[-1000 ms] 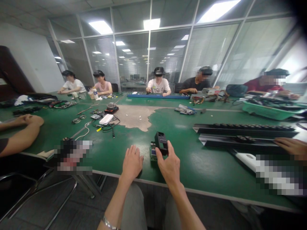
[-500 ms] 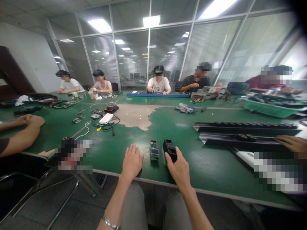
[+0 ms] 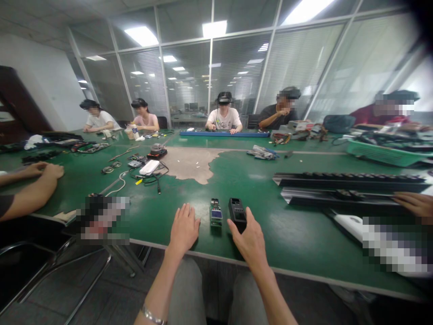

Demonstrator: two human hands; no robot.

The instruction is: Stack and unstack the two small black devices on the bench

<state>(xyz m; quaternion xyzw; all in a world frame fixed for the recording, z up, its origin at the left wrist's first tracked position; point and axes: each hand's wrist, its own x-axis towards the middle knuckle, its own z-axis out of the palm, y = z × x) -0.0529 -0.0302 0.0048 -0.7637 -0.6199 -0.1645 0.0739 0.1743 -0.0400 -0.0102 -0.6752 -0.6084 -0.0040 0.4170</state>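
My left hand (image 3: 184, 228) lies flat on the green table, palm down with its fingers stretched out, and holds nothing. Just right of it is a small green circuit board (image 3: 215, 212) with a dark blue screen. To the right of the board, a black plastic case (image 3: 237, 213) with several openings in its upper face rests on the table. My right hand (image 3: 250, 237) is around the case's near end, thumb at its left side and fingers at its right. The far fingers of this hand are partly hidden.
Long black metal rails (image 3: 345, 197) lie to the right, near another person's hand (image 3: 412, 203). A white power bank (image 3: 149, 167) with cables is at left. A green basket (image 3: 389, 153) stands at the far right. Several people sit around the table (image 3: 162, 207).
The black case has shifted slightly left and turned straighter, with my right hand moving along. My left hand stays flat, and the circuit board shows little change.
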